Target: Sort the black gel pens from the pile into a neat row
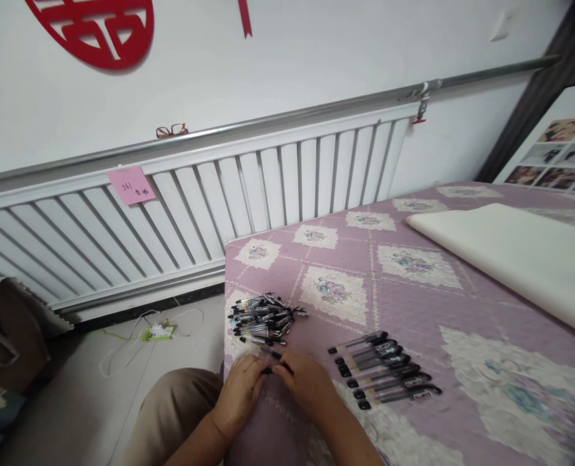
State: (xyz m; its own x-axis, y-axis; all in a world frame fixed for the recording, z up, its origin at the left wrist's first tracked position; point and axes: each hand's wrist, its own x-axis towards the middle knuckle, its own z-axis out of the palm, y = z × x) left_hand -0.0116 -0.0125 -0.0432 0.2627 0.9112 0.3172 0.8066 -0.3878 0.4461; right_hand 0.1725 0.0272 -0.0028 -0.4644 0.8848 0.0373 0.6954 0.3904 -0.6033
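Close together at the edge of the purple floral tablecloth (pixel 326 255), both my hands are closed at the fingertips. My left hand (pixel 241 391) pinches a dark pen part (pixel 268 371) that bridges the gap to my right hand (pixel 309 385). Black pen plastic also shows at my right fingertips; most of it is hidden by the fingers. Just beyond my hands lies a jumbled pile of clear-barrelled black pens (pixel 262 316), one of them reaching close to my right hand. Right of my right hand, several capped pens (pixel 387 369) lie side by side in a slanted row.
A folded cream sheet (pixel 505 259) lies on the right of the table. Behind the table stands a white radiator (pixel 262 184) with a pink note (pixel 130 186); glasses (pixel 171 131) rest by the pipe above. A power strip (pixel 160 331) and cables lie on the floor at left.
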